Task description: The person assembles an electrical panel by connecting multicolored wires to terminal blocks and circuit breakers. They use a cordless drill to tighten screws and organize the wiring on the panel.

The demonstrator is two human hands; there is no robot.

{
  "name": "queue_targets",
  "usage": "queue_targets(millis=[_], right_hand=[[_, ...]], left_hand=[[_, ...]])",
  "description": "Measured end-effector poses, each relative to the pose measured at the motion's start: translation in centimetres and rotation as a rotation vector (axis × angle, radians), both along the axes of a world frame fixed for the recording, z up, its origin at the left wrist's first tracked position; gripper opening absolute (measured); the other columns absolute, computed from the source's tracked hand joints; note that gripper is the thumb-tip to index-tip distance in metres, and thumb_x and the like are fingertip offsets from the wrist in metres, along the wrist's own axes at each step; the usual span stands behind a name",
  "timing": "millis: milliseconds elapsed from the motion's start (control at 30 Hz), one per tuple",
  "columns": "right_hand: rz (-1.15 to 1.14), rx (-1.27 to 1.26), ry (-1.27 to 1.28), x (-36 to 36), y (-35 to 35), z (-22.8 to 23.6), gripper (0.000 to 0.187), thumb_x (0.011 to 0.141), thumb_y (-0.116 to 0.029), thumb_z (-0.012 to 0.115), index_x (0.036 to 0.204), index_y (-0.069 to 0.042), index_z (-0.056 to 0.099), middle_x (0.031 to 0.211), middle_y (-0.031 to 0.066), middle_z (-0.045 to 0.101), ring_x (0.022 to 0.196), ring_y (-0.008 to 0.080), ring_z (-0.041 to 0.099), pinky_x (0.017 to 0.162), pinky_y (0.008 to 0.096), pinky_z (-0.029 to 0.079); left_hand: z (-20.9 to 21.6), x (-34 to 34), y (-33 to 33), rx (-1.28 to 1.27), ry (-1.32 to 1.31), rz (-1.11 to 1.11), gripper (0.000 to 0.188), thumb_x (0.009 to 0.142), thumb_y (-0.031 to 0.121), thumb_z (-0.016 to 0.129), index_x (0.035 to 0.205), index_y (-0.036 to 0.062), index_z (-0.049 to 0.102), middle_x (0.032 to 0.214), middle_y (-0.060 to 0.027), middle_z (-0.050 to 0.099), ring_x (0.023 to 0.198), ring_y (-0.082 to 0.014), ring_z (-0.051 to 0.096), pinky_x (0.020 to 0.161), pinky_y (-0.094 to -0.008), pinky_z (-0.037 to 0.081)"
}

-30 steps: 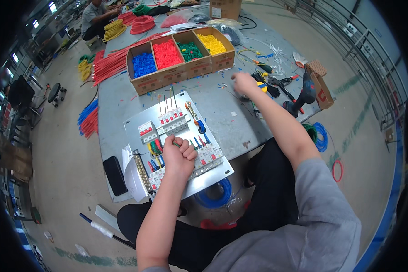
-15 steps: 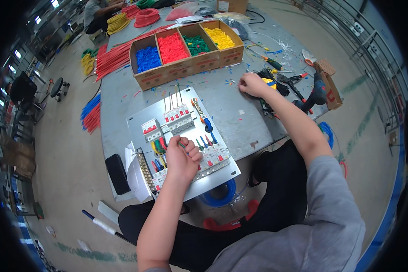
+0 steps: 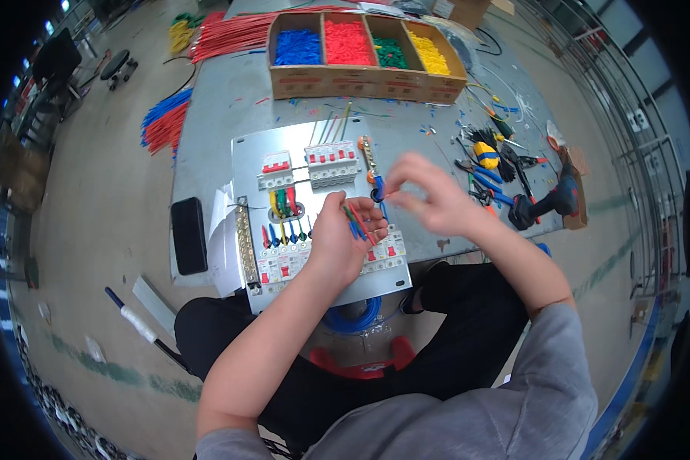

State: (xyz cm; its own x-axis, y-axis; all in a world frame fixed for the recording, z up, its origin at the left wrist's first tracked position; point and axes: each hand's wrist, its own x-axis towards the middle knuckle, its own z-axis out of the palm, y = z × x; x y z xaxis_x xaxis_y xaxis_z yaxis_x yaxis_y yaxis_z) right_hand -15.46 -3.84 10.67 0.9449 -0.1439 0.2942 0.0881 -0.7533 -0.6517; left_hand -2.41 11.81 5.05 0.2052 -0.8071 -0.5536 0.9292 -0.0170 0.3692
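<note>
My left hand is palm up above a pale metal plate, its curled fingers around several short red, blue and green wires. To its right, in the air over the plate's edge, is my right hand. Its fingers are bent and smeared by motion, so whatever may be between them does not show. Fixed on the plate are a row of circuit breakers, a smaller breaker block and more breakers nearer me, partly under my left forearm. A brass terminal bar runs along the left side.
A cardboard box with blue, red, green and yellow small parts stands beyond the plate. At the right lie pliers, a yellow-and-blue item and a power drill. Left of the plate are a phone and white paper.
My right hand has come back from the table by the tools to beside my left hand. The left hand has turned and loosened, showing the wires. The view has shifted too.
</note>
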Motion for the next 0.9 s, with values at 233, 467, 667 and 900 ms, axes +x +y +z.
queue_targets(millis=[233, 467, 667, 900], right_hand=[[-0.076, 0.424, 0.197, 0.7, 7.1, -0.9, 0.022, 0.103, -0.017, 0.068, 0.118, -0.002, 0.064, 0.109, 0.0130, 0.068, 0.104, 0.0296, 0.068, 0.091, 0.0409, 0.056], [-0.181, 0.239, 0.348, -4.2, 6.2, -1.1, 0.019, 0.101, -0.020, 0.065, 0.110, -0.003, 0.067, 0.106, 0.0145, 0.070, 0.098, 0.0322, 0.069, 0.087, 0.0417, 0.056], [-0.332, 0.107, 0.530, -11.5, 2.8, -3.3, 0.028, 0.098, -0.028, 0.063, 0.109, -0.004, 0.072, 0.101, 0.0194, 0.075, 0.099, 0.0411, 0.072, 0.085, 0.0500, 0.057], [-0.195, -0.011, 0.685, -14.7, 3.8, -4.0, 0.035, 0.093, -0.032, 0.063, 0.098, -0.001, 0.079, 0.100, 0.0242, 0.078, 0.097, 0.0431, 0.075, 0.082, 0.0542, 0.060]], left_hand=[[-0.7, -0.2, 0.1, 0.113, -0.070, 0.160, 0.039, 0.108, 0.037, 0.048, 0.076, 0.0163, 0.049, 0.062, 0.0022, 0.047, 0.048, -0.0107, 0.035, 0.045, -0.0276, 0.032], [0.7, 1.0, 1.2, -0.048, 0.012, 0.000, 0.020, 0.103, 0.022, 0.053, 0.086, 0.0118, 0.050, 0.055, 0.0052, 0.029, 0.044, -0.0091, 0.026, 0.041, -0.0273, 0.025], [0.9, 2.3, 2.1, -0.130, -0.008, 0.174, 0.027, 0.109, 0.013, 0.047, 0.082, 0.0132, 0.041, 0.059, 0.0052, 0.026, 0.046, -0.0088, 0.023, 0.041, -0.0275, 0.023], [-3.1, 7.2, 4.7, -0.154, -0.165, 0.292, 0.011, 0.099, 0.013, 0.052, 0.088, 0.0090, 0.054, 0.062, 0.0033, 0.037, 0.052, -0.0103, 0.036, 0.049, -0.0289, 0.034]])
